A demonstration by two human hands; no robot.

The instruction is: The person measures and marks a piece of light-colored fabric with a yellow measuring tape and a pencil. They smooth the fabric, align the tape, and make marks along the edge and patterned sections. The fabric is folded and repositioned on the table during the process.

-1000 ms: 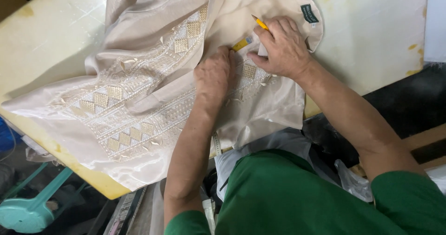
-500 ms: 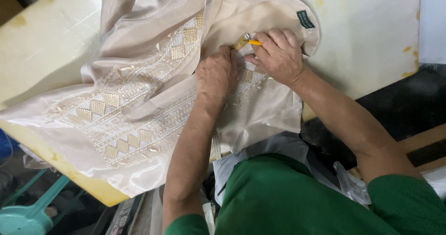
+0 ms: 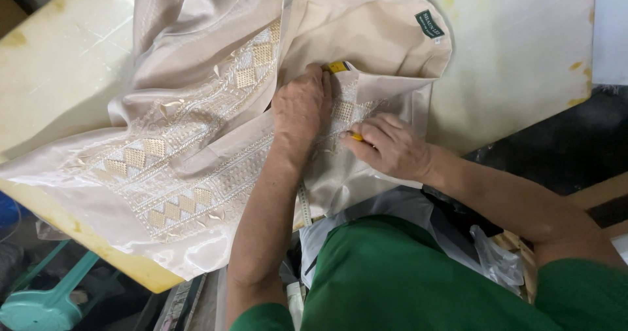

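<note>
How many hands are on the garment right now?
2. The left hand presses flat on the embroidered panel of the cream garment; the right hand, just to its right, pinches a yellow pencil-like tool.

Table (image 3: pixel 523 56): cream, yellow-stained, lying under both hands.
Garment (image 3: pixel 196 141): beige, embroidered, spreading over it, overhanging the near edge.

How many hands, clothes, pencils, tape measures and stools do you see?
Hands: 2, left hand and right hand
Cream embroidered garment: 1
Yellow pencil: 1
Yellow tape measure: 1
Teal stool: 1
Total: 6
</note>
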